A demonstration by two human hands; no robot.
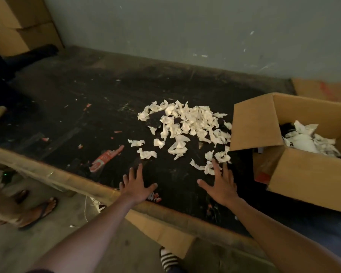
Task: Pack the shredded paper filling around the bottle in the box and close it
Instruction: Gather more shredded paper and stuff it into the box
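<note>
The shredded paper filling (185,127) lies in one loose heap on the dark table (77,99), just ahead of my fingertips and spreading away from me toward the wall. Its nearest scraps touch the fingers of my right hand (220,184); my left hand (136,184) sits beside it, just short of the heap's near edge. Both hands are spread flat, fingers wide, palms down, and neither holds anything.

Off to the right of my right hand stands the one cardboard box (295,174), flaps up, open. Inside I see some filling already packed (311,140), with something white and a dark part among it, which I take for the bottle, though it is too buried to be sure.

I judge I am at the gathering step: some paper is in, most is still on the table, and the box is not yet closed. Next I need to sweep both hands forward and together round the heap, cup a bunch, and carry it rightward over the box wall.

Counted: two hands, one box, one heap of many scraps.
</note>
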